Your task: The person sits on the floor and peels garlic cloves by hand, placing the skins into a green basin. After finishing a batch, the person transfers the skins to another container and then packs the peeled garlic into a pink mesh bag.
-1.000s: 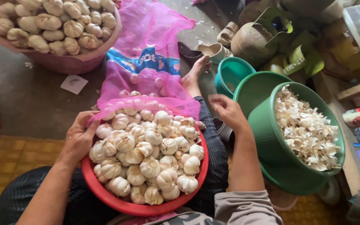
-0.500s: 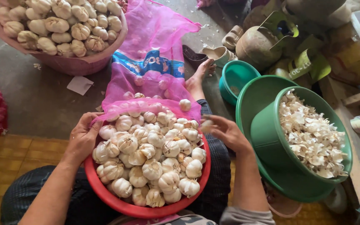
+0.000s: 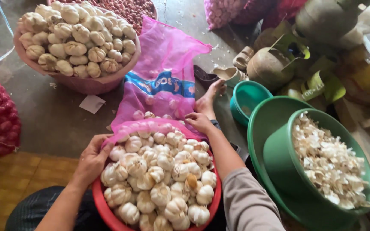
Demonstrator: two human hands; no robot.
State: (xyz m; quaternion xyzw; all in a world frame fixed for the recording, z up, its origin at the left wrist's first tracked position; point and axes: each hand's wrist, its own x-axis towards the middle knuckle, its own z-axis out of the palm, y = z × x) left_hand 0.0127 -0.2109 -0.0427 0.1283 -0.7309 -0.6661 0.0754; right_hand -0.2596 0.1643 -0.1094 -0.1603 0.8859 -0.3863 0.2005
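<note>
Both hands are at the far rim of a red basin point(image 3: 103, 205) heaped with garlic bulbs point(image 3: 159, 179) on the person's lap. Her left hand point(image 3: 91, 159) curls over the near-left rim and pinches the open edge of a pink mesh sack point(image 3: 163, 81) against it. Her right hand point(image 3: 198, 122) is closed on the same edge at the far right of the heap. The sack lies stretched away across the grey floor point(image 3: 43, 115), mostly flat, with a few bulbs at its mouth.

By the look of it, the step in hand is drawing the sack's mouth over or off the pile, as part of moving garlic between sack and basin; which way it is going cannot be told. Whatever comes next calls for both hands to work evenly along the mesh, keeping the basin level so the top bulbs do not roll off.

The bulbs are whole, papery white with faint purple streaks, stacked above the rim. A second pink basin point(image 3: 82, 83) of garlic sits far left. To the right, a green bowl point(image 3: 279, 162) holds loose peeled skins or cloves point(image 3: 326, 162), nested in a larger green tub point(image 3: 270, 115), with a small teal bowl point(image 3: 249, 96) beyond. A bare foot point(image 3: 208, 96) rests just beyond the right hand.
</note>
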